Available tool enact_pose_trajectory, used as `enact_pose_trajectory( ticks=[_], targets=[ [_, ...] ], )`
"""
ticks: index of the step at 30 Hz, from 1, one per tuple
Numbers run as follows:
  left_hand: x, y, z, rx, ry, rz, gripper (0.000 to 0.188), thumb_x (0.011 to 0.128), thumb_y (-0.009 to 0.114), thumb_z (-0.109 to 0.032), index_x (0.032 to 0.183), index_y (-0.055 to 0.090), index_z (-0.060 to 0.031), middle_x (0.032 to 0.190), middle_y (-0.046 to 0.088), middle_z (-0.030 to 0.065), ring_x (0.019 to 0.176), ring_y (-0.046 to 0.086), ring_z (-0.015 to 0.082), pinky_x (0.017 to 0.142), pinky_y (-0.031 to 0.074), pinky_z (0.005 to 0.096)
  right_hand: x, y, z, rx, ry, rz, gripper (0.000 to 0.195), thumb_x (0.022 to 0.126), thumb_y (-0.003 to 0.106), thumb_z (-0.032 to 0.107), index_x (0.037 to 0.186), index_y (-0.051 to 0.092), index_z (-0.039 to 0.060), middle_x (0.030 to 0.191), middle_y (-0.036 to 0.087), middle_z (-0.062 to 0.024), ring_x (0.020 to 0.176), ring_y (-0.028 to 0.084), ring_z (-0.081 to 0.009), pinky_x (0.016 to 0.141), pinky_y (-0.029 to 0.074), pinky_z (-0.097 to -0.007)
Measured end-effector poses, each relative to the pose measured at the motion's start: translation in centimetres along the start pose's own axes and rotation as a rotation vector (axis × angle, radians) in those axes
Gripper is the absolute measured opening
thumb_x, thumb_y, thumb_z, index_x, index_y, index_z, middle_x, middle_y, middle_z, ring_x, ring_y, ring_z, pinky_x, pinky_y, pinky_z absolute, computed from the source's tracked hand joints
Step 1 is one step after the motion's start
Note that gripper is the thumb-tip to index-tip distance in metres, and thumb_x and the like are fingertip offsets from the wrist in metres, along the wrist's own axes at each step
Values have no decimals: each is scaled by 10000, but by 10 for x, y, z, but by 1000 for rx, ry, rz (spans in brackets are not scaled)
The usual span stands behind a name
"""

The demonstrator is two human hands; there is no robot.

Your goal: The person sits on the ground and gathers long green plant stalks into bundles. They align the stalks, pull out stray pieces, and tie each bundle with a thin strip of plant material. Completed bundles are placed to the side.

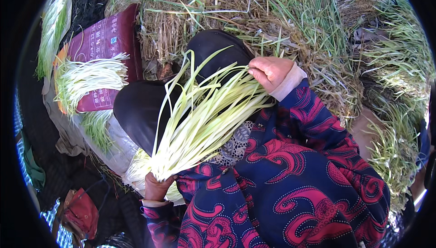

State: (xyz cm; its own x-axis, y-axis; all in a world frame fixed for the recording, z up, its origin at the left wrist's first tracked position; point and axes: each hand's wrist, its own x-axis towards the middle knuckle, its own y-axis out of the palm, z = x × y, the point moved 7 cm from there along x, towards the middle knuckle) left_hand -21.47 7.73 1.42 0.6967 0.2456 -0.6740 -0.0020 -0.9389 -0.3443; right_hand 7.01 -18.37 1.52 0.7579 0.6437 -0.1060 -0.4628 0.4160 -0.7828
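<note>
A fanned bunch of long, pale yellow-green leaves, apparently blanched chives [204, 125], lies slantwise across my lap. At its white lower end, my left hand [158, 186] is closed around the stalks. My right hand [272, 74] pinches thumb and fingers together at the leafy upper end, beside my knee; whatever is between the fingertips is too small to make out. Several leaves arch loose over my dark-clad knees [139, 111]. More pale chives [138, 171] lie beneath and beside my left hand, partly hidden by it.
A trimmed white bundle [95, 77] rests on a plump purple printed sack [102, 40] to the left. Dry stalks and straw [211, 6] are heaped in front. Green leafy bundles [398, 57] line the right side. A red cloth item [81, 212] lies at lower left.
</note>
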Motion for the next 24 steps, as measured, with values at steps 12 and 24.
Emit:
enact_pose_trajectory(
  ticks=[12,24],
  targets=[
    [-1,-1,6,-6,2,-1,361,679,730,-97,1005,601,-9,931,648,74,838,608,137,730,472,268,-6,-38,-63,-213,234,46,263,836,519,292,837,564,33,777,556,-140,745,550,-308,651,438,-365],
    [1,1,4,100,-22,37,386,683,736,-129,1019,590,-9,933,646,78,857,608,140,734,472,265,8,6,45,37,-238,94,102,800,509,157,863,530,80,791,561,-100,747,564,-298,631,462,-358]
  ],
)
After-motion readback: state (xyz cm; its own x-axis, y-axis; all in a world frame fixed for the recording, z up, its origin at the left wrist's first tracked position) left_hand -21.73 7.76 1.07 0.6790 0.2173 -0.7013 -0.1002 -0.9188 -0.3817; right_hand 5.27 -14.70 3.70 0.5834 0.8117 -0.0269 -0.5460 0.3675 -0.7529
